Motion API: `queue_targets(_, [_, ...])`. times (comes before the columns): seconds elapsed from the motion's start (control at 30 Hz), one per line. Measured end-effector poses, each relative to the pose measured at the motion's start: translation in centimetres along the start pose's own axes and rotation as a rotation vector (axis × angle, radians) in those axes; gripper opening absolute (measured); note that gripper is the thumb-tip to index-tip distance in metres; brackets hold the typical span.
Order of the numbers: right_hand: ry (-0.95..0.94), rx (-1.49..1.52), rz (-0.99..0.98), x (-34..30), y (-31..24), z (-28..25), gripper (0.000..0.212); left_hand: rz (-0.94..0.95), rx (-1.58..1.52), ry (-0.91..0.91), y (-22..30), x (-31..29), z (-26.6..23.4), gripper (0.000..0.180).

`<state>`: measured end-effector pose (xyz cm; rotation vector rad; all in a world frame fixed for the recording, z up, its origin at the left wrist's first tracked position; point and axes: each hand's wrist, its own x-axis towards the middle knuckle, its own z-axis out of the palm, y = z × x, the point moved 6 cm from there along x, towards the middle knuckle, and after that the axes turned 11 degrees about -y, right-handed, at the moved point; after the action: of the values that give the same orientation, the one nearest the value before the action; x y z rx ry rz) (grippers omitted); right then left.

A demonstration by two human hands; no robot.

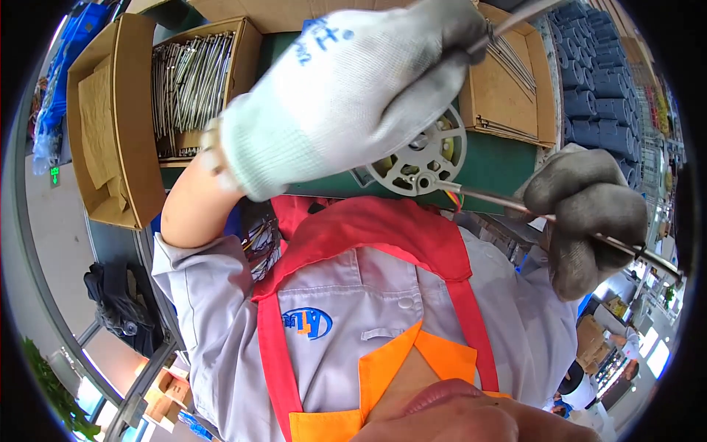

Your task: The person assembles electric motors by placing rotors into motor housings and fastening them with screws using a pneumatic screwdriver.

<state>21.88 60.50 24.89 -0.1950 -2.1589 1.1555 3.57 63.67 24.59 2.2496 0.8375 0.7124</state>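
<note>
My left hand (368, 88), in a white glove with grey fingertips, reaches over the bench with its fingers closed on a grey metal rod (524, 16) that slants up to the right. Partly beneath that hand is a round motor (409, 166) with a slotted metal end cover. Red and yellow wires (454, 199) come out at its lower edge. Off to the right, my right hand (589, 214), in a grey-palmed glove, is closed around a long thin metal rod (493, 197). That rod's inner end meets the lower rim of the motor cover; its other end extends past my fist.
A cardboard box (249, 70) at the left holds many long metal bolts (193, 85). Another box (508, 103) at the right has several long rods. Behind it stand stacked blue-grey cylindrical parts (600, 88). The bench top (508, 153) is green.
</note>
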Motion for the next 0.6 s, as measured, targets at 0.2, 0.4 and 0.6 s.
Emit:
queue_targets(0.2, [-0.030,0.031,-0.054,0.6,-0.1,1.0,0.027,-0.054,-0.195,0.028,-3.7,-2.1,3.5,0.017])
queue_targets(0.4, [-0.379,-0.084,0.163,3.1,-0.5,1.4,0.024,-0.106,-0.185,0.079,-5.1,-3.3,5.0,0.017])
queue_targets(0.6, [-0.227,-0.183,0.306,3.7,0.7,2.2,0.020,-0.172,-0.744,0.292,-7.5,-5.3,8.0,0.022])
